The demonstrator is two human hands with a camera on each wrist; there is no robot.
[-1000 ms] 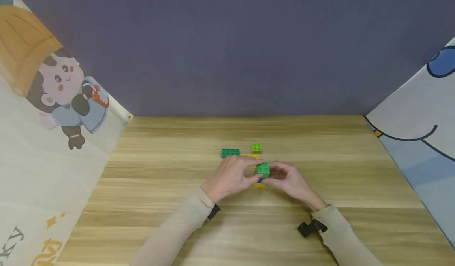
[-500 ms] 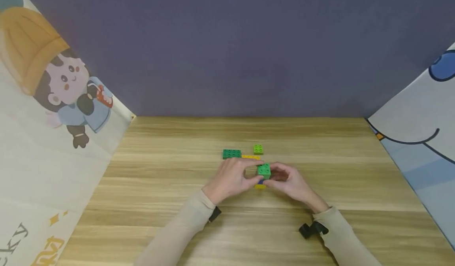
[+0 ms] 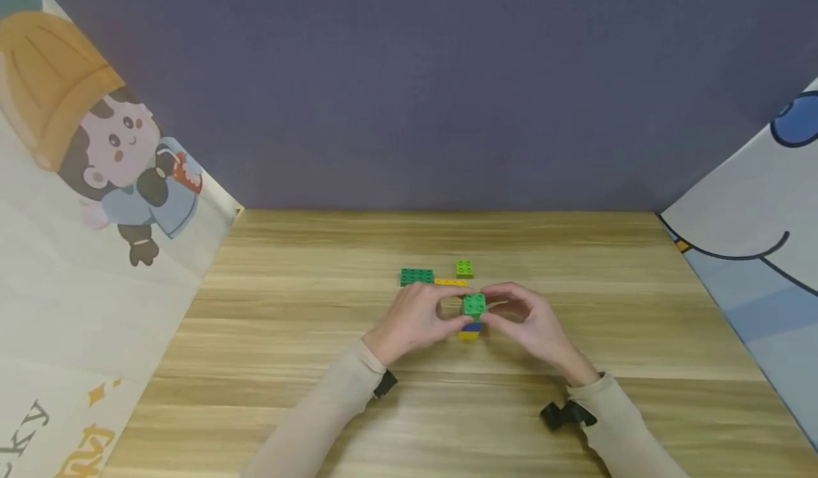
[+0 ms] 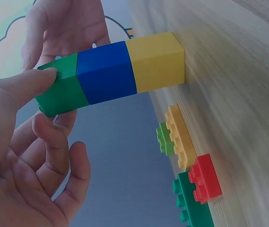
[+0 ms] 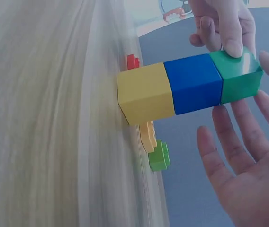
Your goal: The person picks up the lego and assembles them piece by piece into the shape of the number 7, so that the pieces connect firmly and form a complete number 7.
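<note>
A tower of three blocks stands upright on the wooden table: yellow block (image 4: 156,61) at the bottom, blue block (image 4: 106,73) in the middle, green block (image 3: 474,304) on top. My left hand (image 3: 412,318) pinches the green block, its thumb on the near face and fingers behind. My right hand (image 3: 530,325) is spread around the tower's right side at the height of the green block. In the right wrist view its fingers are extended, with fingertips beside the green block (image 5: 238,78); whether they touch it is hard to tell.
Behind the tower lie a dark green brick (image 3: 417,276), a thin yellow-orange brick (image 3: 451,282) and a lime green brick (image 3: 464,269). A red brick (image 4: 205,178) shows next to the dark green one in the left wrist view. A dark wall (image 3: 447,94) bounds the table's back.
My right hand has drawn slightly back to the right and its fingers have opened away from the tower, uncovering more blue. The left hand stays on the green block.
</note>
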